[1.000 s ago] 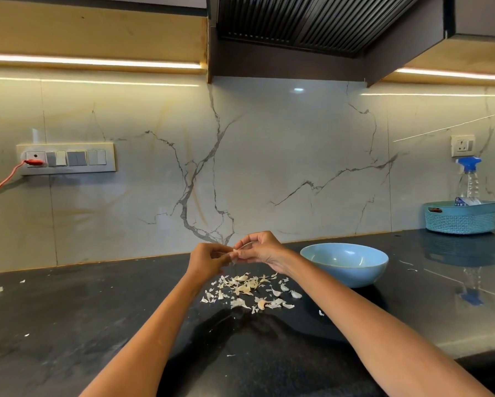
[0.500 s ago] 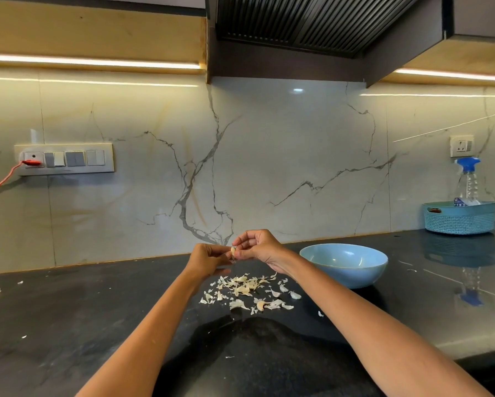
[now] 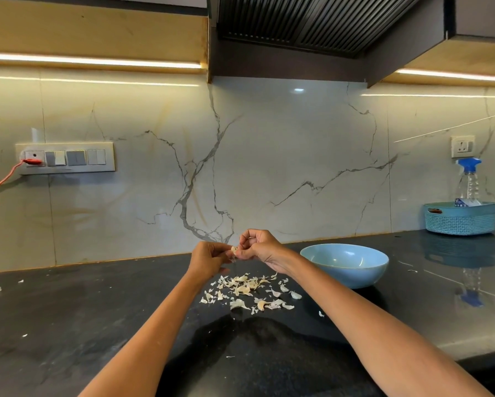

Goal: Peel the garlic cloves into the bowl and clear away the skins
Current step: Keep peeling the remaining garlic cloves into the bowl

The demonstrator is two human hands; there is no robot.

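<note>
1 garlic clove (image 3: 234, 250) sits pinched between 2 hands held together above the black counter (image 3: 68, 316). The left hand (image 3: 209, 257) curls its fingers around the clove from the left, and the right hand (image 3: 259, 246) nips it from the right with bent fingertips. Directly below lies 1 loose pile of skins (image 3: 249, 290), too many to count. 1 blue bowl (image 3: 345, 265) stands just right of the pile. Further right, 1 teal basket (image 3: 460, 218) holds 1 spray bottle (image 3: 468, 181); its label is unreadable.
</note>
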